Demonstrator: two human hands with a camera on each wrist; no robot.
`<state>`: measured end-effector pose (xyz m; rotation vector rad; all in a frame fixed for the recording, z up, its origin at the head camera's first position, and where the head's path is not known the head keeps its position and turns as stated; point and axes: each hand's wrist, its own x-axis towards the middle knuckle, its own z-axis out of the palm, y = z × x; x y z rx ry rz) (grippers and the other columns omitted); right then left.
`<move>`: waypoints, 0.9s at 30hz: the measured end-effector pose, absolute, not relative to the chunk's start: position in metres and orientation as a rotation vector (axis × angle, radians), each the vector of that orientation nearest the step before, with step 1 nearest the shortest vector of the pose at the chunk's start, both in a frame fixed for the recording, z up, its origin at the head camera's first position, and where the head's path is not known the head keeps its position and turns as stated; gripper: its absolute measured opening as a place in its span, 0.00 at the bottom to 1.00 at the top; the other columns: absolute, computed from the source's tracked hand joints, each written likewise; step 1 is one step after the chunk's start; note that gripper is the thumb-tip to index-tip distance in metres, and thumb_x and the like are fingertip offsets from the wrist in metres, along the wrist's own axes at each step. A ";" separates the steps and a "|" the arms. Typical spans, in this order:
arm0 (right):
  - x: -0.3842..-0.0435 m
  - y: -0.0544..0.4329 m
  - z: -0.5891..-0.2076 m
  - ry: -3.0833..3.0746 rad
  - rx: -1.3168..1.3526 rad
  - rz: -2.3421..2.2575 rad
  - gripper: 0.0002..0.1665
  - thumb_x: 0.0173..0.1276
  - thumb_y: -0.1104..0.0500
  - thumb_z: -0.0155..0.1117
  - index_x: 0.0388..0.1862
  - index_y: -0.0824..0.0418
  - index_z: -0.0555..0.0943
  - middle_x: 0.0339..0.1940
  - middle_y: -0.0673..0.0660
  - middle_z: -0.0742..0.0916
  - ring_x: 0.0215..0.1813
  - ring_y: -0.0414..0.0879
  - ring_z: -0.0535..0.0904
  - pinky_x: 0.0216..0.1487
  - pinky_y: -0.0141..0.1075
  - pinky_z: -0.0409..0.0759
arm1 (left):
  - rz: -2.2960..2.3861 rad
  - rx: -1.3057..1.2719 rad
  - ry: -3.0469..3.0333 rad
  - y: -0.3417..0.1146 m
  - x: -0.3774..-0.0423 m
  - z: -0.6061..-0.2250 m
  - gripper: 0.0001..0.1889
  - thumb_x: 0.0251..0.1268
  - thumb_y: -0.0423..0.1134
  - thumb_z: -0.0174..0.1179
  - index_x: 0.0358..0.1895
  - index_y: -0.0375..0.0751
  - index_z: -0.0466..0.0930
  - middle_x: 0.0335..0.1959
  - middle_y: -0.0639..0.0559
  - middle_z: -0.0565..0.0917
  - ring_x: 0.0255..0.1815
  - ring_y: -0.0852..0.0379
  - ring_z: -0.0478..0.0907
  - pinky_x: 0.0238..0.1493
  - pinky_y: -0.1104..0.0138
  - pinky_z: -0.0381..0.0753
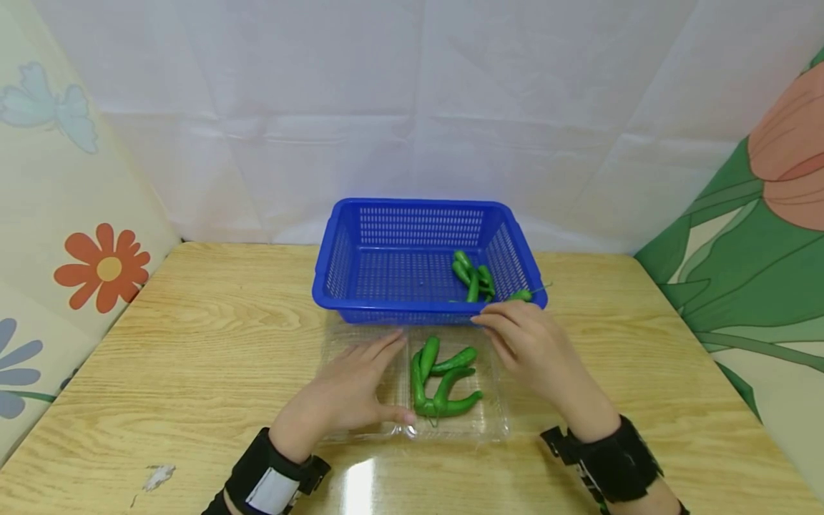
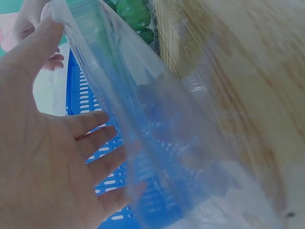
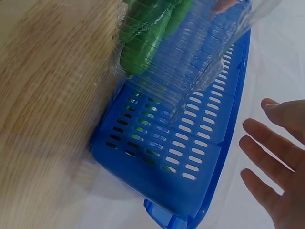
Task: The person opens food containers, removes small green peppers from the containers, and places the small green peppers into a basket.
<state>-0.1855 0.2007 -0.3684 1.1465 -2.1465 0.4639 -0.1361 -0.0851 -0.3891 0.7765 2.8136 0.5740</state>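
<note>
A clear plastic clamshell box (image 1: 494,423) lies unfolded on the table, its right half holding several green chili peppers (image 1: 425,360). My left hand (image 1: 341,397) is spread over the left half, fingers extended and thumb at the middle fold. In the left wrist view, the thumb touches the clear plastic edge. By the near right rim of a blue plastic basket (image 1: 421,306), my right hand (image 1: 534,350) has loosely bent fingers with nothing between them in the right wrist view. More green chili peppers (image 1: 473,285) lie at the basket's right side; one pepper (image 1: 520,295) has its stem over the rim.
The wooden table (image 1: 225,315) carries the basket directly behind the box. A white cloth (image 1: 309,129) hangs at the back, and painted panels (image 1: 38,200) stand on both sides. Black straps (image 1: 621,461) wrap both wrists.
</note>
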 end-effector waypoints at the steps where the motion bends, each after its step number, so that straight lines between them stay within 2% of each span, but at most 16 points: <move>1: -0.185 0.201 -0.369 -2.148 1.152 0.466 0.24 0.81 0.53 0.45 0.43 0.66 0.86 0.41 0.61 0.87 0.44 0.55 0.83 0.45 0.47 0.83 | 0.574 0.775 2.813 -0.085 -0.136 -0.389 0.58 0.50 0.71 0.65 0.80 0.44 0.51 0.80 0.48 0.51 0.77 0.42 0.53 0.75 0.44 0.53; 6: -0.184 0.199 -0.370 -2.145 1.195 0.458 0.16 0.77 0.58 0.52 0.43 0.66 0.86 0.41 0.60 0.87 0.44 0.55 0.83 0.47 0.47 0.83 | 0.578 0.774 2.813 -0.085 -0.136 -0.389 0.58 0.50 0.71 0.65 0.79 0.44 0.51 0.80 0.48 0.51 0.77 0.42 0.53 0.75 0.44 0.53; 10: -0.183 0.196 -0.371 -2.131 1.239 0.461 0.14 0.75 0.59 0.56 0.42 0.66 0.86 0.41 0.59 0.87 0.44 0.54 0.83 0.48 0.47 0.83 | 0.576 0.775 2.814 -0.085 -0.136 -0.389 0.58 0.50 0.71 0.65 0.79 0.43 0.51 0.80 0.48 0.52 0.77 0.41 0.54 0.75 0.44 0.53; 14: -0.182 0.194 -0.371 -2.158 1.252 0.452 0.10 0.67 0.61 0.62 0.42 0.65 0.86 0.40 0.58 0.87 0.44 0.53 0.83 0.49 0.46 0.83 | 0.573 0.777 2.814 -0.086 -0.136 -0.389 0.58 0.50 0.71 0.65 0.80 0.44 0.51 0.80 0.48 0.52 0.77 0.41 0.54 0.75 0.45 0.53; 17: -0.180 0.192 -0.371 -2.191 1.250 0.438 0.11 0.62 0.63 0.64 0.42 0.64 0.86 0.41 0.58 0.87 0.45 0.53 0.83 0.50 0.47 0.83 | 0.572 0.775 2.812 -0.086 -0.136 -0.389 0.58 0.50 0.71 0.65 0.80 0.44 0.51 0.80 0.48 0.51 0.77 0.41 0.53 0.75 0.45 0.53; 27: -0.177 0.188 -0.376 -2.257 1.250 0.407 0.13 0.59 0.65 0.68 0.45 0.63 0.85 0.43 0.56 0.87 0.46 0.51 0.82 0.51 0.47 0.82 | 0.576 0.777 2.809 -0.086 -0.136 -0.389 0.58 0.50 0.71 0.65 0.80 0.44 0.51 0.80 0.48 0.51 0.77 0.41 0.54 0.75 0.44 0.53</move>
